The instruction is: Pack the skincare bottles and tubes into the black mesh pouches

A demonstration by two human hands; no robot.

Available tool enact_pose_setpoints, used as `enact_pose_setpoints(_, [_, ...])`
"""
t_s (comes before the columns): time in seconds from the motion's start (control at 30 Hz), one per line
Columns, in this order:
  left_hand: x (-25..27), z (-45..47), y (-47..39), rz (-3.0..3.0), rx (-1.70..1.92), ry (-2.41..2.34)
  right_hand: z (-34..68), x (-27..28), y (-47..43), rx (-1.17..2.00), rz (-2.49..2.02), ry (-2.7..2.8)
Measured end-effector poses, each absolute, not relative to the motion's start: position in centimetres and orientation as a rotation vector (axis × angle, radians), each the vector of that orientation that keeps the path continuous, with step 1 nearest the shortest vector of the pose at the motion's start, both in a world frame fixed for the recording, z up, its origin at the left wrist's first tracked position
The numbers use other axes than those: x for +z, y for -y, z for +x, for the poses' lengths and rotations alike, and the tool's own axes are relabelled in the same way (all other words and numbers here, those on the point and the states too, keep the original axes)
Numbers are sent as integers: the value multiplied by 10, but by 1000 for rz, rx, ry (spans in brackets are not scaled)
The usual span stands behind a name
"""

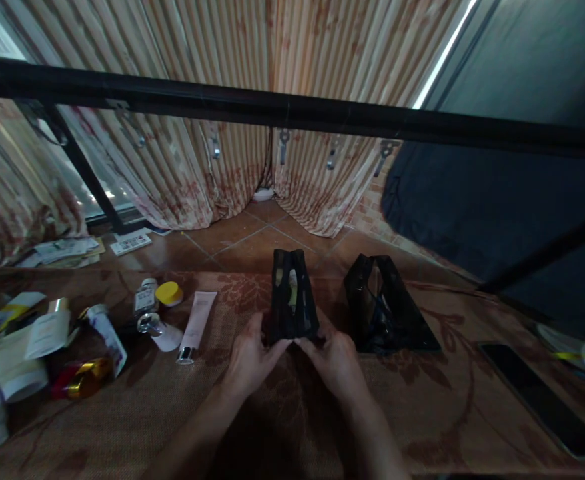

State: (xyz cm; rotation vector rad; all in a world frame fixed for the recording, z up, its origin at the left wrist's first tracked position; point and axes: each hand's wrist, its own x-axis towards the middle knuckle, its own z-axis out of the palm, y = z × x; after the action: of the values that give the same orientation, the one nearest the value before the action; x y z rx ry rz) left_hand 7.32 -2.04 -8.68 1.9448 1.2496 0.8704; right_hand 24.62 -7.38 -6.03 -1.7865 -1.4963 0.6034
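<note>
A small black pouch [308, 303] with its top gaping stands on the brown patterned cloth in front of me. Inside it shows a light green and white item [293, 288], too small to name. My left hand [253, 357] grips the pouch's near left corner, thumb along the near edge. At the near right corner my right hand [335, 357] grips the same pouch, and the two thumb tips almost meet. Right of it sits a shiny black bag [412, 320] with its mouth apart. A pink tube [199, 323] with a silver cap lies to the left.
Several bottles and tubes crowd the left, among them a yellow-lidded jar [169, 293], a white bottle [165, 333] and a red and gold bottle [82, 379]. A phone [537, 393] lies at the right. A dark metal bar [282, 110] crosses before the striped curtains [232, 53].
</note>
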Motion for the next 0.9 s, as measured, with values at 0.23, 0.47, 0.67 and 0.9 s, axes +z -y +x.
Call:
enact_pose_setpoints(0.23, [-88,74,17,1909,1115,-1240,246,-66,67,580,-1626,1572])
enact_pose_setpoints(0.47, [-85,73,17,1890,1258,-1179,238,-65,66,461,-1534,1366])
enact_pose_setpoints(0.67, [-83,77,23,1874,1350,-1142,230,-59,72,388,-1369,1240])
enact_pose_setpoints(0.9, [-81,76,23,1996,1368,-980,244,-57,72,431,-1283,1520])
